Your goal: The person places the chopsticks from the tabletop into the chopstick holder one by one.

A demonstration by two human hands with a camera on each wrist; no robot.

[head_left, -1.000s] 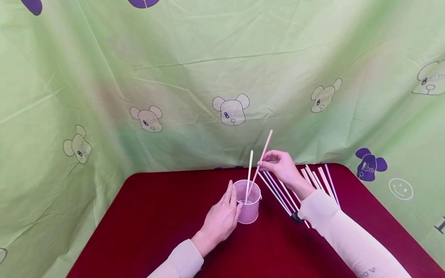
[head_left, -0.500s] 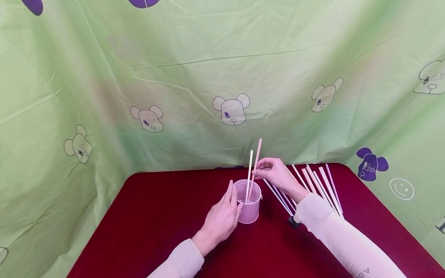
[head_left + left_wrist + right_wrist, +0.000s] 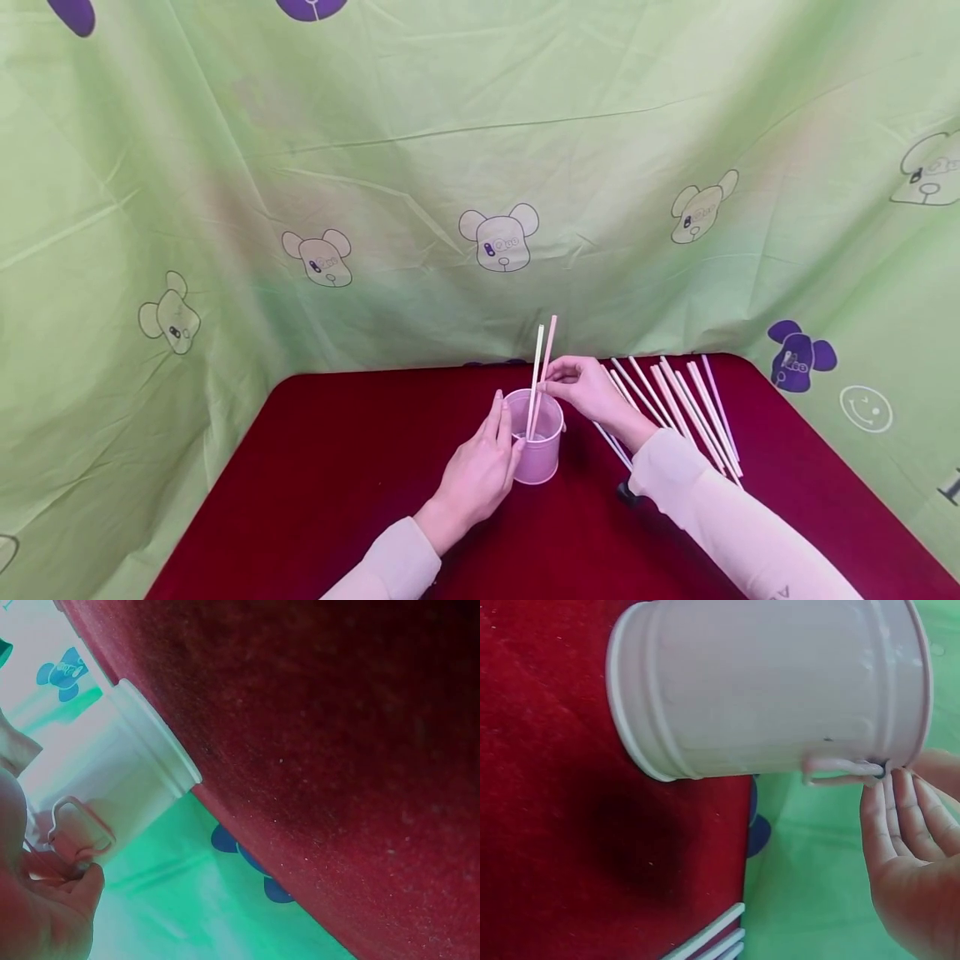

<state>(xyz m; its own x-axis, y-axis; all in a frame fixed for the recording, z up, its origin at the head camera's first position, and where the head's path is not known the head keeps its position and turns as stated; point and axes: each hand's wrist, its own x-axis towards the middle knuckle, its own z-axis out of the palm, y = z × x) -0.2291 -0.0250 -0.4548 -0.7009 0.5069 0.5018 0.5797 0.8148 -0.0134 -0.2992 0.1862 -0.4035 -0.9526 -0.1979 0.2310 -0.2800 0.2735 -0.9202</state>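
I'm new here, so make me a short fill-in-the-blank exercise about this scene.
1. The right hand pinches a ____ stick reaching into the bucket.
2. The left hand touches that bucket, which has ____ sticks in it altogether.
3. In the head view, the loose sticks lie to the ____ of the bucket.
4. The tabletop is dark ____.
Missing words: pink; two; right; red.

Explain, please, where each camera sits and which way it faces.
Head: on the head, facing forward and down to the pink bucket and straws; left hand, right hand and sleeves show.
Left wrist: on that wrist, facing the bucket's side; the left hand shows at lower left, perhaps the right above it.
Right wrist: on that wrist, facing the bucket's side; the right hand shows at lower right.
Both wrist views share bucket and red tabletop.
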